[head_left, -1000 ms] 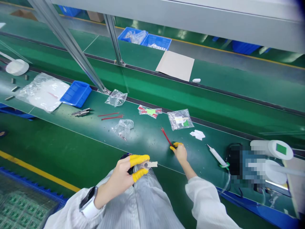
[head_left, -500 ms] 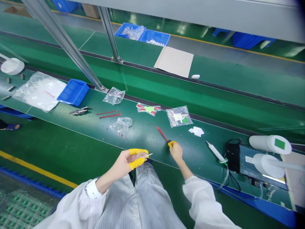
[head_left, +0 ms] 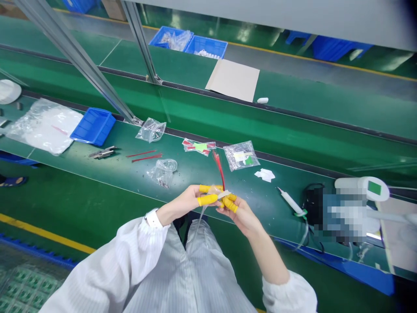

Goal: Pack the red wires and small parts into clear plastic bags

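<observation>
My left hand [head_left: 192, 201] and my right hand [head_left: 239, 213] meet just above the near edge of the green bench, both with yellow finger cots. Between thumb and forefinger my left hand pinches a small clear-and-white piece of tape [head_left: 221, 194]. A bundle of thin red wires [head_left: 219, 167] is gripped by my right hand at its lower end and stands up and away from me. The tape piece touches the wires at my fingertips.
On the bench [head_left: 182, 174] lie more red wires [head_left: 146, 156], several small clear bags [head_left: 241, 155], a blue tray [head_left: 93, 126], metal parts [head_left: 102, 152], white paper scraps [head_left: 265, 174] and a white tube [head_left: 288, 201]. A tape dispenser [head_left: 361, 198] stands at right. Slanted metal posts [head_left: 81, 65] rise at left.
My right hand lifted the red wires off the bench and brought them to my left hand. My left hand moved right with the tape piece until the two met.
</observation>
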### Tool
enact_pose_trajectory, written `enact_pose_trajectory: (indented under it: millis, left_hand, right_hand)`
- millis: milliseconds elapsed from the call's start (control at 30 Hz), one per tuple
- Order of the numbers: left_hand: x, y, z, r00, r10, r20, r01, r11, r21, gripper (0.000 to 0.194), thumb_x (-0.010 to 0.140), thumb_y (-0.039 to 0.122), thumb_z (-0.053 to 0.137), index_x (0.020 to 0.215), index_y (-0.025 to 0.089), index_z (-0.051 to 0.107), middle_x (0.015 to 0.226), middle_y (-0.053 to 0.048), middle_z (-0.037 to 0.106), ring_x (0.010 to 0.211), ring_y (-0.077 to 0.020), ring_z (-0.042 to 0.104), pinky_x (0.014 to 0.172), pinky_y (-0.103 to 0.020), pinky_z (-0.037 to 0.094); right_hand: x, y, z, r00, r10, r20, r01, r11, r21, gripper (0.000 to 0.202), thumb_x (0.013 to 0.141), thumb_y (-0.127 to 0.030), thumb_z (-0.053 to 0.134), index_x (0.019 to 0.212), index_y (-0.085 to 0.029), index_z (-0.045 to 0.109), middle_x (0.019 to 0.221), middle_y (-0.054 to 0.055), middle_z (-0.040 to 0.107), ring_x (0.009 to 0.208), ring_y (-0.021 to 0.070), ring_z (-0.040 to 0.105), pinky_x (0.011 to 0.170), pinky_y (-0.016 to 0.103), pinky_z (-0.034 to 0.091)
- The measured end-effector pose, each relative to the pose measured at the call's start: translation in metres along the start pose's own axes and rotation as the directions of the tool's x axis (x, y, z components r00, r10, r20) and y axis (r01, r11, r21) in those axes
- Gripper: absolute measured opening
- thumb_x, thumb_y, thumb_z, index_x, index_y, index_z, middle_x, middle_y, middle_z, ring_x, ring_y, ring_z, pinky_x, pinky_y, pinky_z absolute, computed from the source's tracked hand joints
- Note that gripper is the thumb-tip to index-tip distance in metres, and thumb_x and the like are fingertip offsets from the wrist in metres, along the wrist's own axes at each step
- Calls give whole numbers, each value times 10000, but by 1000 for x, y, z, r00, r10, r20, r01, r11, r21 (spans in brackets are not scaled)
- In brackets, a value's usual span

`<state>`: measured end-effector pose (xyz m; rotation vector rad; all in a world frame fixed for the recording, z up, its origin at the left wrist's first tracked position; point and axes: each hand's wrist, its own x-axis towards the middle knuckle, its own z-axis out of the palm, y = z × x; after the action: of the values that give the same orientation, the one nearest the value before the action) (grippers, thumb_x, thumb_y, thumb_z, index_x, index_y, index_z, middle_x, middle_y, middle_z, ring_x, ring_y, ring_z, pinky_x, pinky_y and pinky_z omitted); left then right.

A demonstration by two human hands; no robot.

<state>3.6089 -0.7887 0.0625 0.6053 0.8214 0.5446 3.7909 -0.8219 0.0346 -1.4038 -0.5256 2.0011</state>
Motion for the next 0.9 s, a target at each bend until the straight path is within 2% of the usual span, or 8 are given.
enact_pose_trajectory:
  millis: [100, 200, 367, 467, 600, 767, 833, 900]
  left_hand:
    - [-1, 14, 3, 996, -10, 86, 7, 999, 34, 309, 631, 366, 769, 860, 166, 714, 937, -56, 707, 786, -138, 662, 825, -289, 512]
    - [-7, 21, 4, 995, -4, 96, -2, 998, 61, 282, 650, 356, 759, 867, 182, 717, 1046, -64, 685, 789, -137, 659, 820, -292, 511]
    - [-18, 29, 6, 989, 42, 144, -51, 997, 60, 265, 674, 345, 745, 896, 203, 715, 1212, -73, 608, 902, -182, 649, 839, -318, 505]
    - [-20, 32, 7, 984, 48, 173, -60, 996, 67, 249, 671, 352, 746, 853, 184, 720, 1081, -72, 674, 895, -185, 649, 831, -309, 509]
    - [-24, 37, 11, 991, 60, 116, -65, 997, 47, 271, 639, 379, 763, 787, 156, 718, 878, -58, 713, 787, -170, 659, 784, -297, 525]
    - [-32, 45, 17, 986, 94, 134, -101, 994, 43, 279, 637, 413, 756, 689, 143, 706, 879, -53, 707, 702, -143, 644, 744, -293, 527]
    - [-35, 48, 16, 988, 98, 122, -105, 993, 46, 268, 641, 403, 756, 758, 166, 714, 928, -44, 706, 703, -130, 645, 748, -279, 526]
    - [-37, 51, 15, 988, 89, 123, -98, 993, 64, 260, 660, 392, 746, 808, 180, 717, 990, -44, 698, 691, -116, 649, 757, -272, 528]
  right_hand:
    - [-14, -18, 14, 998, 31, 62, -35, 998, 52, 466, 458, -470, 846, 760, -165, 664, 641, -24, 610, 584, 78, 554, 659, 255, 524]
    - [-24, -29, 21, 995, 49, 91, -56, 995, 79, 434, 459, -433, 856, 744, -162, 673, 638, -22, 617, 561, 70, 552, 622, 232, 521]
    - [-34, -33, 29, 990, 46, 133, -60, 993, 104, 396, 496, -403, 849, 747, -153, 673, 631, -18, 625, 549, 69, 560, 619, 222, 527]
    - [-39, -34, 34, 991, 12, 135, -22, 997, 76, 390, 533, -409, 831, 783, -152, 677, 640, -14, 639, 551, 71, 578, 603, 202, 519]
    - [-44, -36, 37, 983, -56, 173, 50, 998, 36, 338, 617, -364, 799, 866, -174, 671, 703, -13, 660, 603, 82, 609, 613, 194, 512]
    - [-48, -36, 24, 947, -139, 290, 136, 990, 32, 296, 697, -372, 744, 930, -202, 679, 882, 21, 673, 797, 126, 631, 782, 260, 516]
    - [-48, -38, 14, 960, -148, 237, 144, 989, 34, 285, 691, -387, 744, 912, -213, 697, 851, 17, 677, 776, 116, 625, 740, 234, 519]
    - [-48, -44, 7, 977, -163, 134, 164, 986, 0, 257, 682, -409, 742, 839, -207, 715, 679, -8, 652, 595, 75, 578, 586, 180, 498]
